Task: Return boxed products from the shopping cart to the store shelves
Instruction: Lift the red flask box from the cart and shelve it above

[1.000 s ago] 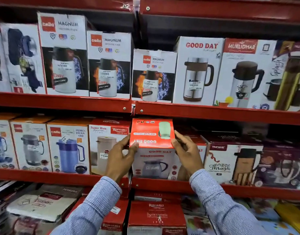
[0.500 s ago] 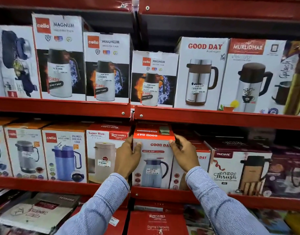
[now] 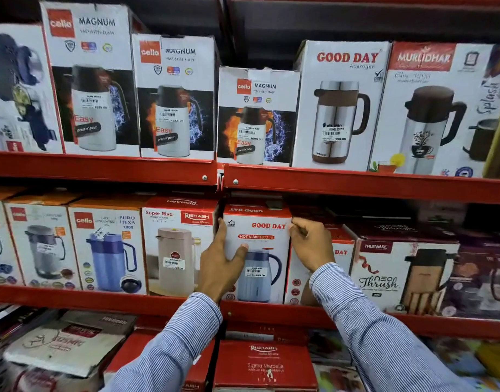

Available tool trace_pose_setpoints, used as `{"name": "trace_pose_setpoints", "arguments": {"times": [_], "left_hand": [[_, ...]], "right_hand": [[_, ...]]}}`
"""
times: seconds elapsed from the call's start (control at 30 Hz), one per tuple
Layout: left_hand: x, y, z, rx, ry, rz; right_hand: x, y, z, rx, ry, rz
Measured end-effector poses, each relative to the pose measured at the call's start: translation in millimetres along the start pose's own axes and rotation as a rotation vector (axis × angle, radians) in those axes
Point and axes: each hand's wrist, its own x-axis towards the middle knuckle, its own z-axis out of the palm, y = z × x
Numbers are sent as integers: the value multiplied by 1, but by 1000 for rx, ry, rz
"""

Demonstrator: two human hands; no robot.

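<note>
Tipped a second ago, Good Day Hot N Sip box (image 3: pixel 257 250) now upright on middle shelf (image 3: pixel 271 309) front edge, between Rishabh Super Riva box (image 3: pixel 175 244) and second Good Day box (image 3: pixel 322 267). Left hand (image 3: pixel 220 267), right hand (image 3: pixel 311 244) clasp its sides. Shelving step nearly done; next, judged: push flush, let go.

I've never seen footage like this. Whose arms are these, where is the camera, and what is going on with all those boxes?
There is no machine here: a person wears a camera on the head, so you look down their striped sleeves at a store shelf. The left hand and right hand grip the two sides of a Good Day jug box standing upright on the middle shelf. It sits between a Super Riva box and another Good Day box partly hidden behind the right hand. More flask boxes fill the shelf above.
</note>
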Motion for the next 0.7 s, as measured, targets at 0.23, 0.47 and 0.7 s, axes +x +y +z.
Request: {"name": "trace_pose_setpoints", "arguments": {"times": [0.23, 0.47, 0.7], "left_hand": [[1, -4, -1, -10, 5, 12], [-2, -6, 0, 7, 11, 35], [-15, -20, -5, 17, 23, 98]], "right_hand": [[-6, -6, -4, 39, -19, -1], [-10, -6, -8, 75, -56, 4], [-33, 2, -14, 155, -93, 7]]}}
